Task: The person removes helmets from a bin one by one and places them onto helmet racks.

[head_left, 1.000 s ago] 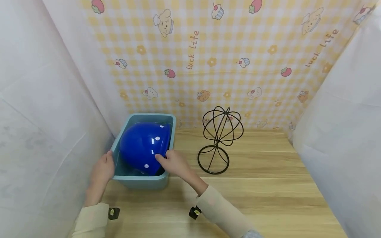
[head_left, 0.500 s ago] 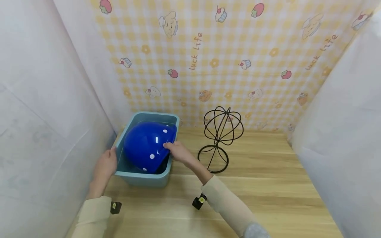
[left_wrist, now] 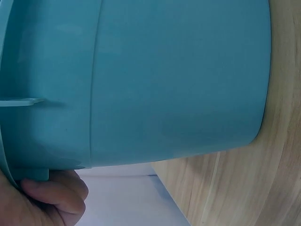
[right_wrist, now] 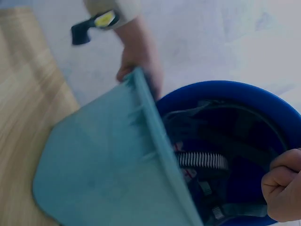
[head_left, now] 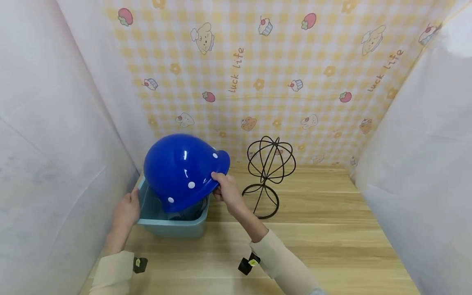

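Note:
A blue hard hat [head_left: 177, 168] with white dots is tilted above the teal bin [head_left: 173, 223], its brim toward the right. My right hand [head_left: 229, 191] pinches that brim, thumb on top and fingers curled beneath. In the right wrist view the hat's dark inside shows straps and a ribbed band [right_wrist: 207, 161]. My left hand [head_left: 126, 208] grips the bin's left rim, and in the left wrist view its fingers [left_wrist: 66, 195] curl under the rim. Part of the bin's inside is hidden behind the hat.
A black wire stand [head_left: 271, 164] with a globe-shaped top stands on the wooden table [head_left: 313, 229], right of the bin. White cloth [head_left: 66, 143] hangs at the left, and more white cloth [head_left: 416, 143] at the right. A checked yellow cloth [head_left: 280, 61] covers the back.
The hard hat has risen from inside the bin to above its rim, held by my right hand at the brim. My left hand stays on the bin's rim.

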A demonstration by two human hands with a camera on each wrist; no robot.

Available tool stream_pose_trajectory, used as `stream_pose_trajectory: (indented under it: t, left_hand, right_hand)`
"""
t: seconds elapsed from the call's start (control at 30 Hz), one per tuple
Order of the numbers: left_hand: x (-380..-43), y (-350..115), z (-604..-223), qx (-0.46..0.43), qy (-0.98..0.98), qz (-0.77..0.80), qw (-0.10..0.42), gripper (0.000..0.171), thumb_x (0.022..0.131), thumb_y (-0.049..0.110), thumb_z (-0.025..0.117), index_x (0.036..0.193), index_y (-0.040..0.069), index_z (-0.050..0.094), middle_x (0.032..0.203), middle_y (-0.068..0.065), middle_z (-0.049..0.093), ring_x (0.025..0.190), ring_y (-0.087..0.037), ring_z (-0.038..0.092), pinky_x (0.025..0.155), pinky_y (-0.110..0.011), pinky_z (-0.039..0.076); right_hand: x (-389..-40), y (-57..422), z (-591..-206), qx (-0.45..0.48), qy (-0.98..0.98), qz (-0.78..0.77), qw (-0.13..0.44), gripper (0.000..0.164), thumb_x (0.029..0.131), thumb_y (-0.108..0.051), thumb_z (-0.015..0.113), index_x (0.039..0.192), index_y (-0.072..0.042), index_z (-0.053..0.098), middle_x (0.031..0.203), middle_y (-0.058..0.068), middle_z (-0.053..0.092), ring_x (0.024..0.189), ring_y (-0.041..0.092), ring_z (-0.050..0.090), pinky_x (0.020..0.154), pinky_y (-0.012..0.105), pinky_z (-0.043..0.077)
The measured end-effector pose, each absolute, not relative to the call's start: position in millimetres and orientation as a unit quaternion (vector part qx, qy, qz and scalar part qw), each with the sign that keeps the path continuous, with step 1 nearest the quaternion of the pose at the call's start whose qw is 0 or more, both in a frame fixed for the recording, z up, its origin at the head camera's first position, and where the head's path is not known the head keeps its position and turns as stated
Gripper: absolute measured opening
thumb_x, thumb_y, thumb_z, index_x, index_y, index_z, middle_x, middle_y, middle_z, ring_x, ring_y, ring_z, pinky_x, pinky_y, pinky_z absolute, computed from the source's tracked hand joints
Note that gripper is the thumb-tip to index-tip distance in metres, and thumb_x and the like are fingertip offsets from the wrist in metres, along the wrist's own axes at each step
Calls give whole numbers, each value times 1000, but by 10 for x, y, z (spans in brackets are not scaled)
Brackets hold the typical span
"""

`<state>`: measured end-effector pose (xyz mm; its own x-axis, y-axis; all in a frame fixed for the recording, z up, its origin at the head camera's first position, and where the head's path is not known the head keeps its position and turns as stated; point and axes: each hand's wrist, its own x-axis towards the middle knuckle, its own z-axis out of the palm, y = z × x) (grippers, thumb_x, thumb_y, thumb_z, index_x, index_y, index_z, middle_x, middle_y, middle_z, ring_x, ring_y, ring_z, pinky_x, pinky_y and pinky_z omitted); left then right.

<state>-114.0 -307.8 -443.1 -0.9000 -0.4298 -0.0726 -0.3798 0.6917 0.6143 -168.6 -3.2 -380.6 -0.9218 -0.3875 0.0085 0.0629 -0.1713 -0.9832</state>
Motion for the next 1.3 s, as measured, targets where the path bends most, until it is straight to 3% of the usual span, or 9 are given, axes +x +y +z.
stream_pose_trajectory:
  t: [0.23, 0.67, 0.9, 1.13, 1.3]
  left_hand:
    - [-1172, -3045, -4395, 212, -918, -326, 73, 59, 108, 43, 14, 89, -3, 47, 73, -16, 46, 69, -33, 48, 60, -39, 36]
    - [-1170, -3058, -4343, 232, -907, -350, 29, 66, 106, 50, 10, 98, -3, 49, 80, -19, 49, 78, -36, 51, 63, -40, 38]
    - [-1139, -3043, -4340, 220, -910, -349, 40, 66, 106, 48, 12, 96, -5, 49, 82, -22, 51, 80, -38, 52, 66, -44, 40]
    - [-1145, -3030, -4325, 217, -909, -355, 31, 66, 106, 49, 11, 98, -4, 49, 83, -22, 50, 82, -38, 51, 68, -44, 40]
    - [-1115, -3073, -4331, 227, -905, -360, 16, 68, 105, 51, 9, 103, -4, 48, 82, -20, 49, 83, -36, 51, 66, -40, 38]
  right_hand:
    - [-1547, 98, -3559, -142, 577, -801, 73, 42, 96, -27, 49, 58, -15, 37, 47, -11, 33, 41, 4, 27, 44, 22, 22]
    - [-1441, 432, -3185, -151, 543, -824, -66, 42, 96, -25, 49, 56, -18, 39, 45, -12, 36, 39, 3, 27, 41, 20, 23]
    - [-1309, 515, -3152, -139, 509, -837, -147, 39, 97, -24, 45, 59, -19, 36, 46, -13, 35, 38, 4, 25, 39, 20, 21]
    - [-1229, 569, -3134, -105, 474, -837, -252, 33, 97, -26, 46, 66, -16, 45, 47, -13, 37, 39, 3, 26, 38, 22, 18]
    - [-1242, 631, -3141, -96, 445, -841, -292, 39, 97, -27, 45, 59, -19, 40, 46, -15, 35, 39, 3, 22, 39, 21, 15]
